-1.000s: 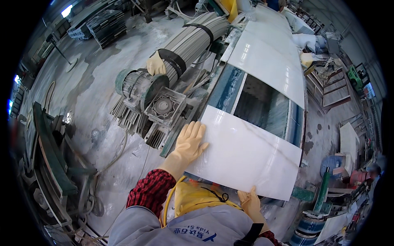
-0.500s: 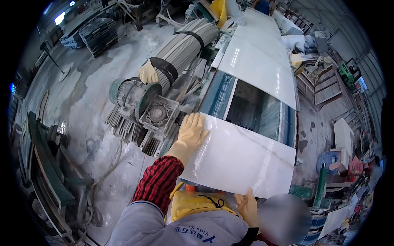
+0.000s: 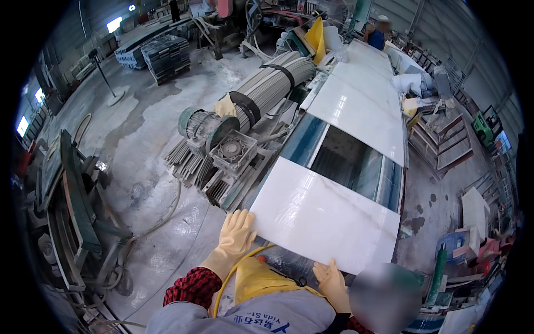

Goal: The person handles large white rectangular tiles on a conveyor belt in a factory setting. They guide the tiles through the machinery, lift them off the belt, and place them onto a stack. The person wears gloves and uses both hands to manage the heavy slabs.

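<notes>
A glossy white stone slab (image 3: 328, 214) with faint veins lies flat on the conveyor bed in front of me. My left hand (image 3: 236, 232), in a cream rubber glove, is at the slab's near left corner. Its fingers are stretched out and its fingertips are at the edge. Close to the near edge, my gloved right hand (image 3: 330, 280) has its fingers extended upward, not wrapped round the slab. Whether it touches the edge I cannot tell. Beyond a dark gap in the bed, a second white slab (image 3: 359, 106) extends away along the conveyor.
To the left stands a dusty motor with gearbox (image 3: 231, 149) beside a strapped bundle of grey strips (image 3: 272, 83). A yellow hose (image 3: 239, 264) runs by my apron. Green metal frames (image 3: 78, 203) stand far left. Another person (image 3: 377, 36) is at the far end.
My left hand has moved back along the slab's left edge to its near corner. My right thumb no longer lies over the near edge. The view has shifted, showing more of the far end.
</notes>
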Tool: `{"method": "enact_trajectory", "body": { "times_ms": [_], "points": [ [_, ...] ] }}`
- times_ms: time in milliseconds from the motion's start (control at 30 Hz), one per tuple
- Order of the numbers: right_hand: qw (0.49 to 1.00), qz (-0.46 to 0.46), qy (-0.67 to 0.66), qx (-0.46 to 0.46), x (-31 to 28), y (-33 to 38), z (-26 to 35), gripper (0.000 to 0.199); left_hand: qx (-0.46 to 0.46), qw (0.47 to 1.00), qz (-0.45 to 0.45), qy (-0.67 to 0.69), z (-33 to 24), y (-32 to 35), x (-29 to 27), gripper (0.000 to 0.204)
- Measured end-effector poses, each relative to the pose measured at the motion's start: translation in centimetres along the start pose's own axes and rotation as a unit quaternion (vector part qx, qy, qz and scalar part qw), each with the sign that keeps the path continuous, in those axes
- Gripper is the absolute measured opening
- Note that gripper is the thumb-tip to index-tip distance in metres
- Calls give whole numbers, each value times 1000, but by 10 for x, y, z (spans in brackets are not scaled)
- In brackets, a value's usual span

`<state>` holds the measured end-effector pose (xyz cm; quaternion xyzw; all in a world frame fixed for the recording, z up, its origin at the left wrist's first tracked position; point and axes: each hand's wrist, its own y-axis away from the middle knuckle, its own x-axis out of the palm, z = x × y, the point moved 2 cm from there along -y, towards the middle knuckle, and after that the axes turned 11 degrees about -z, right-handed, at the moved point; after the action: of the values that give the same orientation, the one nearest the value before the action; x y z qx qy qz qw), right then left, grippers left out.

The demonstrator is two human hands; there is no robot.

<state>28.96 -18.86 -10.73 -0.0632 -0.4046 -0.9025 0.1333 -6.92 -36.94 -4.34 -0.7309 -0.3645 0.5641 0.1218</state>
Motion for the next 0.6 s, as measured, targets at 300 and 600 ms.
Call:
{"method": "enact_trajectory", "body": {
  "times_ms": [300,600],
  "points": [
    [991,-53,-119,30,-27,15,15,56,-76,993,14,-88,-28,60,-34,68],
    [997,-78,-15,-11,-12,39,21,66,39,995,78,52,-76,-31,16,59]
  ]
}}
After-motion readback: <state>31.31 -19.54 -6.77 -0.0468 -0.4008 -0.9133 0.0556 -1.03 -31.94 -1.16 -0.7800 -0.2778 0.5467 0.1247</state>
